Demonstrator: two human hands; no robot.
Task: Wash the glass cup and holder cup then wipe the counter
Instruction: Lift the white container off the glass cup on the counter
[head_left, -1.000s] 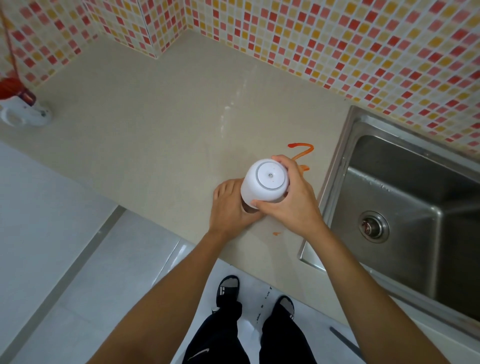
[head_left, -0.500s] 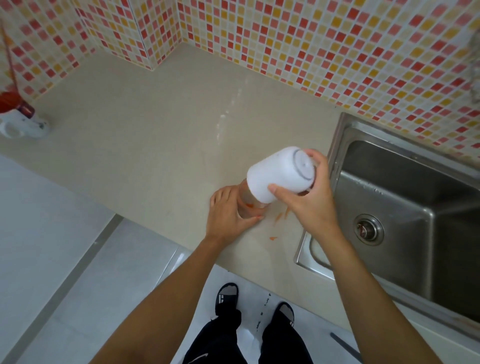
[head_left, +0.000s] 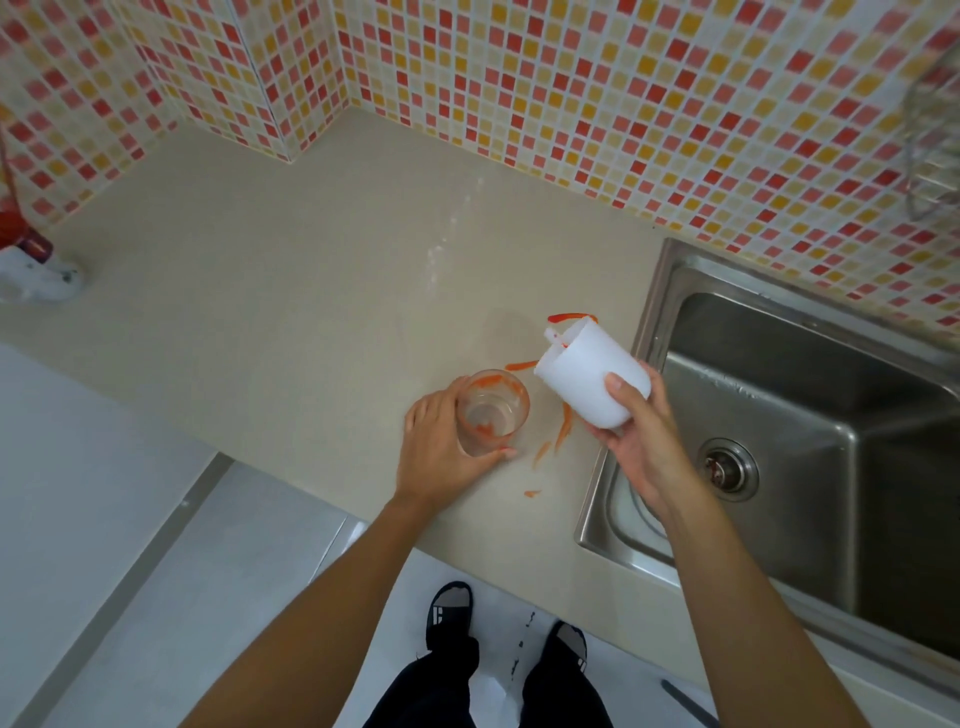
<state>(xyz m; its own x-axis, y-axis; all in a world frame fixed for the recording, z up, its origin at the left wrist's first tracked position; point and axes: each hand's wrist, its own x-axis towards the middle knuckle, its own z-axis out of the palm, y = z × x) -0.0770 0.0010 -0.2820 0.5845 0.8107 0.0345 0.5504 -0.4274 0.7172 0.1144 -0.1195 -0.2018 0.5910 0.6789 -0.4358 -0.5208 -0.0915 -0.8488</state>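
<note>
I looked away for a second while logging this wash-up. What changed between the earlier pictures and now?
The right hand lifted the white holder cup off the glass cup and swung it right toward the sink, tipping it on its side. The glass, smeared orange inside, is now uncovered. The left hand kept its grip on the glass, which stayed upright on the counter; the orange streaks remain.

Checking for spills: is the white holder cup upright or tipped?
Tipped: the right hand holds the white holder cup on its side above the counter.
</note>
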